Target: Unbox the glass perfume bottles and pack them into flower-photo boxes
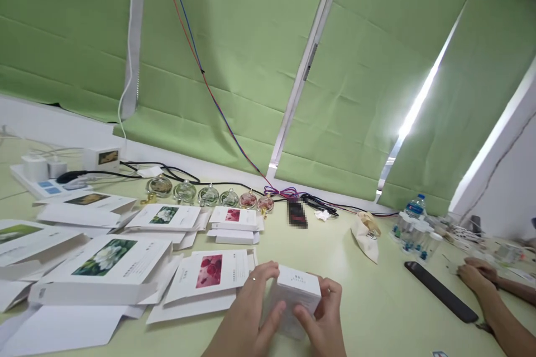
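Observation:
Between both hands I hold a small white cardboard box (298, 280), upright, its printed narrow face turned up. My left hand (255, 304) grips its left side, thumb on the near face and fingers over the top edge. On the right side, my right hand (324, 312) wraps round it with the thumb on the near face. Just left of my hands lies an unfolded white carton with a red rose picture (209, 271). Beside that is a larger carton with a white flower picture (104, 256). Whatever the box contains is hidden.
Several round glass bottles (208, 195) line the back of the table near black cables. A power strip (46, 184) sits far left. Rightward are a cloth pouch (366, 237), a long black bar (439, 291), clear jars (419, 237) and another person's hands (477, 276).

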The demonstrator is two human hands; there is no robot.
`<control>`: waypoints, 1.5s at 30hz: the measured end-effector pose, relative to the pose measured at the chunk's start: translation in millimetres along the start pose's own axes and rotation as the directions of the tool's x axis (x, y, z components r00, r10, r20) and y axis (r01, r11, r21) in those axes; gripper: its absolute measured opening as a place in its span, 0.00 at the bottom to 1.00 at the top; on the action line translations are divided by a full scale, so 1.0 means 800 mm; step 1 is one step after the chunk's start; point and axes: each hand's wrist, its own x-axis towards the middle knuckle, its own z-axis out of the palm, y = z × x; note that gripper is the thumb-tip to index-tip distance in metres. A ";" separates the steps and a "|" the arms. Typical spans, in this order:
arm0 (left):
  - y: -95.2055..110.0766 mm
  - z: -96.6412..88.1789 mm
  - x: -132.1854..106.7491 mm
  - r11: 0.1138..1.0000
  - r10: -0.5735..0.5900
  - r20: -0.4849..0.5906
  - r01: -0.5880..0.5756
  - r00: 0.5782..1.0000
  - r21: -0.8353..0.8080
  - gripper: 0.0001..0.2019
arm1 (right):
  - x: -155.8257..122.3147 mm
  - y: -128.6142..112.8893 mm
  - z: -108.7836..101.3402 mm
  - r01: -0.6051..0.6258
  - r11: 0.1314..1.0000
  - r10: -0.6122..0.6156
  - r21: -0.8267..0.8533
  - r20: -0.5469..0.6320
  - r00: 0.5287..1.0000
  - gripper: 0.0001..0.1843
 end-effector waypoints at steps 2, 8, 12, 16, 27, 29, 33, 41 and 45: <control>0.004 0.005 0.002 0.977 -0.146 -0.027 0.140 0.989 -0.159 0.10 | 0.000 0.001 -0.001 -0.010 1.000 0.010 -0.003 0.028 1.000 0.29; 0.006 0.006 -0.010 0.885 -0.292 -0.028 0.259 0.956 -0.386 0.14 | -0.006 0.005 0.000 0.031 0.998 -0.027 -0.053 0.070 0.997 0.28; 0.005 0.006 -0.010 0.891 -0.275 -0.009 0.252 0.961 -0.379 0.17 | -0.005 0.007 -0.008 0.046 0.995 -0.037 -0.084 0.108 0.993 0.26; -0.002 0.007 -0.010 0.935 -0.217 0.058 0.225 0.974 -0.275 0.22 | -0.001 0.003 -0.016 0.085 0.976 -0.037 -0.202 0.231 0.972 0.31; 0.031 -0.008 0.024 0.943 -0.295 0.213 0.320 0.931 -0.090 0.18 | 0.016 -0.043 -0.010 0.059 0.994 -0.019 -0.088 0.402 0.916 0.22; 0.038 -0.018 0.033 0.975 -0.216 0.229 0.223 0.949 -0.003 0.13 | 0.025 -0.056 -0.009 0.056 0.994 -0.011 -0.091 0.432 0.902 0.15; 0.042 -0.038 0.052 0.988 -0.143 0.247 0.126 0.958 0.085 0.07 | 0.035 -0.065 -0.013 0.026 1.000 -0.021 -0.007 0.389 0.921 0.12; 0.022 -0.046 0.034 0.984 -0.102 0.172 0.075 0.980 0.159 0.12 | 0.005 -0.038 -0.023 0.154 0.974 -0.124 -0.165 0.180 0.976 0.10; 0.015 -0.033 0.015 0.979 -0.048 0.122 0.023 0.991 0.205 0.14 | -0.006 -0.049 -0.016 0.114 0.939 -0.061 -0.325 0.168 0.984 0.18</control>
